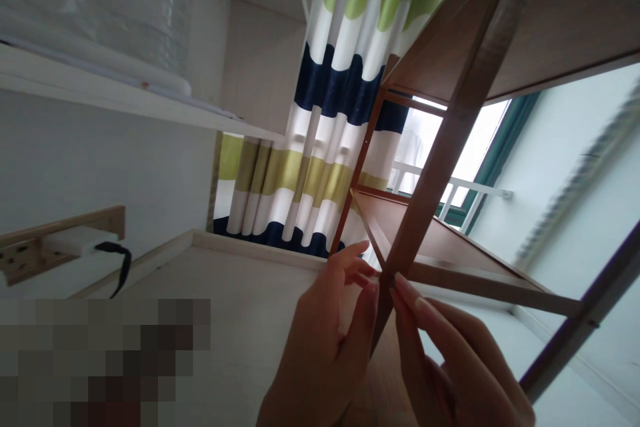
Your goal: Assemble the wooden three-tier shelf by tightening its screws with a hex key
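A brown wooden rack with shelf boards (450,60) leans across the right half of the view. My left hand (325,327) is curled at the left side of its slanted front post (430,193), thumb and fingertips against the wood where a crossbar (480,283) meets it. On the post's other side, my right hand (455,353) has its thumb and forefinger pinched together at the same joint. Something small and dark seems to be between those fingertips, too small to name. The post's lower end runs down behind my hands.
Striped curtains (320,173) hang behind the rack beside a bright window. At left, a white shelf (125,97) juts out above a socket strip (65,233) with a white plug and black cable (123,267). Another rack post (585,320) stands at the right.
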`<state>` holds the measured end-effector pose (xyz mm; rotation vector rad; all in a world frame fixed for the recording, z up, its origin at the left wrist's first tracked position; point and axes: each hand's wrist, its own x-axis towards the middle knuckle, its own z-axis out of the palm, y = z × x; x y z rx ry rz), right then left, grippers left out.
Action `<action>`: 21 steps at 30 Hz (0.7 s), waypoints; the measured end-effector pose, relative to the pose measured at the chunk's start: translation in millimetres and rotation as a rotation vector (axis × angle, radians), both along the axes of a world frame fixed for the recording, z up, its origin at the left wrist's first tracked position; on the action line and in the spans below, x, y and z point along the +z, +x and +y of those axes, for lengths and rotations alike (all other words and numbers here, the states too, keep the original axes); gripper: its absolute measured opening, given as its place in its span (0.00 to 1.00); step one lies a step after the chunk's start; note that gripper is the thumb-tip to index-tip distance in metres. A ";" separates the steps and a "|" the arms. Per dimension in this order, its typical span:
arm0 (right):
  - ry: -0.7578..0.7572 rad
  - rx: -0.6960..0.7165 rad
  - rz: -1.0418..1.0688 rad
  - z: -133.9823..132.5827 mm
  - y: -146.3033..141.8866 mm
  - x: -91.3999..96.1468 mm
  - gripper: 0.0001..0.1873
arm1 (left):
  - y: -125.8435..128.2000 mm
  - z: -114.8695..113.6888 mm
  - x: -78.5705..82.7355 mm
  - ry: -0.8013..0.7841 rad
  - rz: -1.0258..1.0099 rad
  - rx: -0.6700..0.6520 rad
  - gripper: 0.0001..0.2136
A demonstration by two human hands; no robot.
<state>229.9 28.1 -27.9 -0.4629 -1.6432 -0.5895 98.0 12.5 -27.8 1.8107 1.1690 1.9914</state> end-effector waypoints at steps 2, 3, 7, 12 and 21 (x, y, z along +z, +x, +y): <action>0.024 0.038 0.035 0.8 -0.9 -3.8 0.18 | -1.9 -1.1 2.4 0.084 0.026 0.090 0.13; 0.033 0.053 0.057 0.5 -1.7 -5.5 0.18 | -3.2 -1.5 3.4 0.112 0.042 0.118 0.12; 0.006 0.086 0.126 -2.8 -6.0 -7.2 0.15 | -8.8 -1.0 4.8 0.161 0.120 0.137 0.08; 0.019 0.098 0.052 -2.9 -5.3 -1.3 0.14 | -9.7 0.8 4.8 0.206 0.156 0.112 0.10; 0.020 0.049 0.042 -4.5 -7.3 -4.5 0.12 | -10.8 0.3 5.9 0.279 0.166 0.171 0.11</action>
